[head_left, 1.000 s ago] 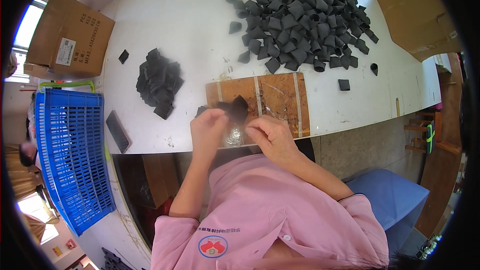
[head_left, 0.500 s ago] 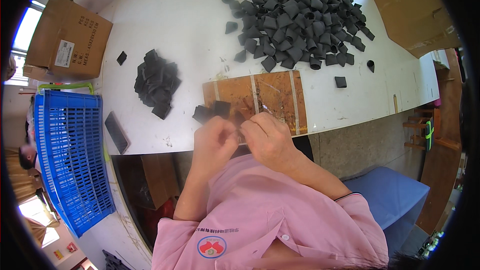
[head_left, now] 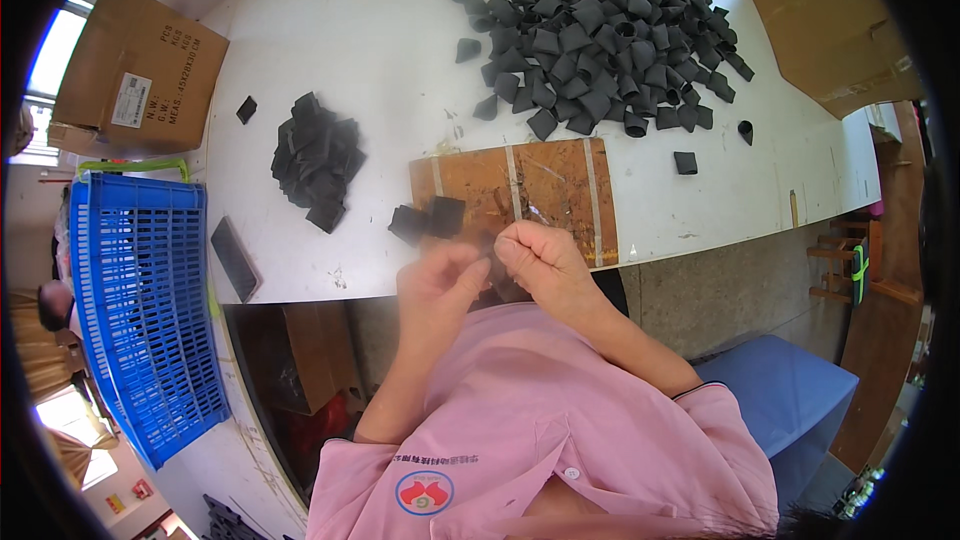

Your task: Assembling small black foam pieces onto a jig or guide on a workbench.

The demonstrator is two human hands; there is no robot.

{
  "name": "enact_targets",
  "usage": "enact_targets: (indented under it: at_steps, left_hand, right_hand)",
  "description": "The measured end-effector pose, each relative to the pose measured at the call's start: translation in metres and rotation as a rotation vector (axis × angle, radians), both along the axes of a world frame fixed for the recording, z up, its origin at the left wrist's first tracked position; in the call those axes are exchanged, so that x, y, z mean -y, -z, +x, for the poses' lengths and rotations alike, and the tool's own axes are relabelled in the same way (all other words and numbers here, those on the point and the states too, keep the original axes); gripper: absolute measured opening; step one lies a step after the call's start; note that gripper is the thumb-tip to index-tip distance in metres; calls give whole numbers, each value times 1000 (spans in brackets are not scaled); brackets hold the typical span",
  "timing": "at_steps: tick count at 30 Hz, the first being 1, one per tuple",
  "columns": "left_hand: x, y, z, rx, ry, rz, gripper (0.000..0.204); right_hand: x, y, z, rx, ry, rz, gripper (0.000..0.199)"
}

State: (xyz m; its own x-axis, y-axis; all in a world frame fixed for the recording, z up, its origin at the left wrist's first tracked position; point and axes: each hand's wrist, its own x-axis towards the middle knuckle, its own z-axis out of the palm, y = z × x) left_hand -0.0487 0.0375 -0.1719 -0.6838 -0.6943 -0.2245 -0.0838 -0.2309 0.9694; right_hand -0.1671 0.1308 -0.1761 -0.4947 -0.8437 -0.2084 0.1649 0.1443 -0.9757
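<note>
My left hand and my right hand meet close to my chest at the table's near edge, fingers pinched together on a small dark piece that is mostly hidden between them. Just beyond the fingertips, two black folded pieces lie at the left end of a brown wooden board on the white table. A big heap of black folded pieces fills the far side of the table. A smaller pile of black pieces lies to the left.
A blue plastic crate stands left of the table, with a cardboard box behind it. A dark flat slab lies at the table's left front corner. Cardboard sheets lean at the far right. Loose black pieces lie right of the board.
Both hands have drawn back from over the board toward my chest. The two black pieces now lie on the board's left end, uncovered.
</note>
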Motion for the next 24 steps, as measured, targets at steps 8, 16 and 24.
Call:
enact_targets:
  at_steps: [8, 16, 24]
  left_hand:
    - [-5, 5, -3, 13, -23, -308, 5]
    - [-13, -14, -20, 73, -301, -124, 14]
    - [5, -11, -9, -306, 76, 550, 14]
  right_hand:
    - [6, -10, 8, -426, 105, -153, 8]
    - [12, 7, 13, -964, 341, -99, 11]
    - [0, 1, -8, 626, 7, -193, 11]
